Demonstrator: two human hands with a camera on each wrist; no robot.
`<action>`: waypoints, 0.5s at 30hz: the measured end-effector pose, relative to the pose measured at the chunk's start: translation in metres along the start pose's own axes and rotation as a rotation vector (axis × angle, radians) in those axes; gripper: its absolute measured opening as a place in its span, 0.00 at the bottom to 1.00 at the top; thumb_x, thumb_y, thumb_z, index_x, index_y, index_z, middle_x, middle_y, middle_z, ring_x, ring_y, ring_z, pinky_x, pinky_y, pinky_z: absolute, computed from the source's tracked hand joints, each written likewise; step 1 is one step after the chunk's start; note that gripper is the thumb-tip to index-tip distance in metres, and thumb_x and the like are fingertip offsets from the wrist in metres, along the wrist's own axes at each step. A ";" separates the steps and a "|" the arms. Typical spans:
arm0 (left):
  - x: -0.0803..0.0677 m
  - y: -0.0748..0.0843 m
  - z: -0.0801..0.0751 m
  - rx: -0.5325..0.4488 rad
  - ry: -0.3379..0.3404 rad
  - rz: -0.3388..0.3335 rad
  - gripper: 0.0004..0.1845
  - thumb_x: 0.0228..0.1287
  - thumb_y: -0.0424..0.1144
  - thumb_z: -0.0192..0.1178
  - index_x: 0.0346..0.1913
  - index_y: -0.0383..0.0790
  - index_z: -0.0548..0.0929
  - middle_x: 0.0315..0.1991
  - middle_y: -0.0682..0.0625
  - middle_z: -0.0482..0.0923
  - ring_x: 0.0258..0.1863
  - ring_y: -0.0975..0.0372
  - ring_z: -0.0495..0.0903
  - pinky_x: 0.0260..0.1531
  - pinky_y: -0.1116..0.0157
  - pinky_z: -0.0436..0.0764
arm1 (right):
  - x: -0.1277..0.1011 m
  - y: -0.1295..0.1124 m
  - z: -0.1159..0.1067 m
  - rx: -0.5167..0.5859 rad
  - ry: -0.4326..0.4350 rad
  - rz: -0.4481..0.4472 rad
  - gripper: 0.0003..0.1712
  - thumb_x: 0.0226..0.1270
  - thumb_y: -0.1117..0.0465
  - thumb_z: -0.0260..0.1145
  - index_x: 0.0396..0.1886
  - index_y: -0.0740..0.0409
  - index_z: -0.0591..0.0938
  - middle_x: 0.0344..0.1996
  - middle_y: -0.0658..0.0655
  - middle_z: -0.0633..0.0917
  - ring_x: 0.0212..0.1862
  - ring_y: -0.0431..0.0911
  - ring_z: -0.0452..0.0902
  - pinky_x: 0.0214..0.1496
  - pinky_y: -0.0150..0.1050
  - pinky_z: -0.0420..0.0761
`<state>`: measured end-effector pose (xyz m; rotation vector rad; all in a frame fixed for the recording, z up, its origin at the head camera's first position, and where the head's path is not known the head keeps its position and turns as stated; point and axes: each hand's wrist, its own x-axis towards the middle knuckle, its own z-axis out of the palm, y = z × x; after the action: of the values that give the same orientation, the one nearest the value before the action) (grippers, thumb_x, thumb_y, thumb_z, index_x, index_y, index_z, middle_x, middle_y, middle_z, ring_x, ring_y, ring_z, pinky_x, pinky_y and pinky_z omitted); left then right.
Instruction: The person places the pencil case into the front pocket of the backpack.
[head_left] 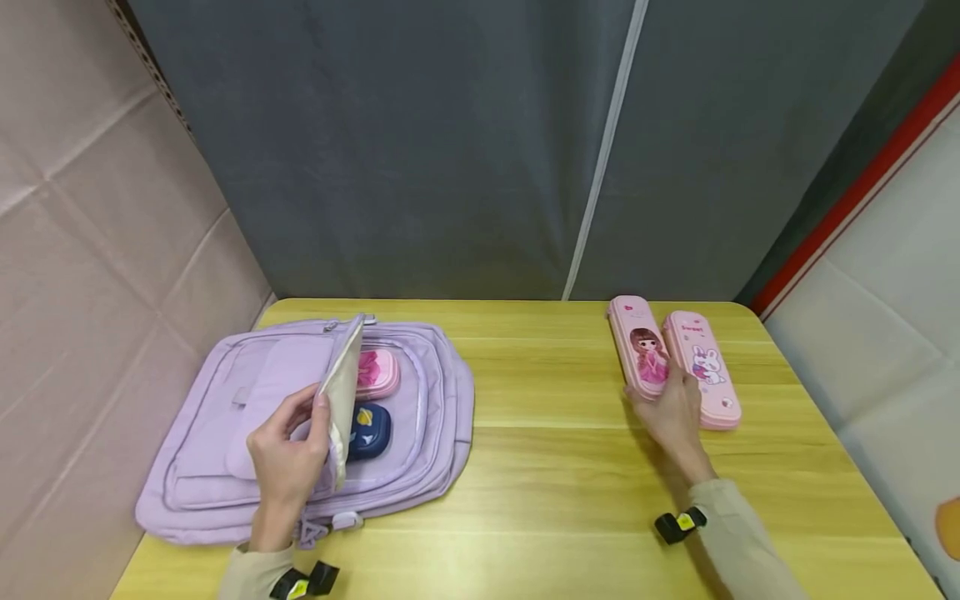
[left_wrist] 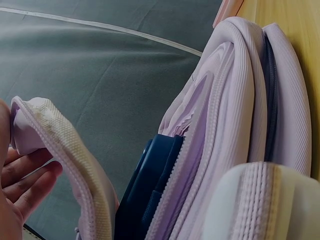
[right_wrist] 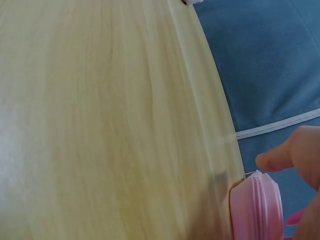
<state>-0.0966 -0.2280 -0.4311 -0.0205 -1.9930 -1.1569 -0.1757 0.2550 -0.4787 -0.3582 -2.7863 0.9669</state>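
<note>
A lilac backpack (head_left: 442, 400) lies on the table at left. My left hand (head_left: 288, 450) pinches the edge of its front pocket flap (head_left: 343, 408) and holds it raised, showing the pale lining. Behind the flap sit a pink case (head_left: 381, 373) and a dark blue case (head_left: 371, 432) with a planet picture, both partly hidden; the blue case (left_wrist: 150, 185) also shows in the left wrist view. At right, my right hand (head_left: 673, 417) grips the near end of a pink pencil case (head_left: 637, 337) with a doll picture, thumb on its left, fingers on its right.
A second pink pencil case (head_left: 705, 367), with a rabbit picture, lies close beside the doll one. The wooden table (head_left: 540, 467) backs onto a dark grey curtain (head_left: 420, 150). Pale covered walls (head_left: 97, 292) stand at both sides.
</note>
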 end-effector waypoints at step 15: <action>-0.001 -0.002 -0.002 0.009 0.009 0.013 0.09 0.62 0.26 0.65 0.43 0.25 0.88 0.33 0.33 0.88 0.35 0.86 0.81 0.43 0.84 0.83 | 0.004 0.015 0.019 0.139 0.162 0.081 0.49 0.54 0.55 0.79 0.67 0.76 0.65 0.56 0.78 0.76 0.58 0.70 0.73 0.66 0.66 0.73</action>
<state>-0.0958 -0.2298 -0.4324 -0.0234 -1.9872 -1.1384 -0.1812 0.2563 -0.5021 -0.5084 -2.5611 1.0906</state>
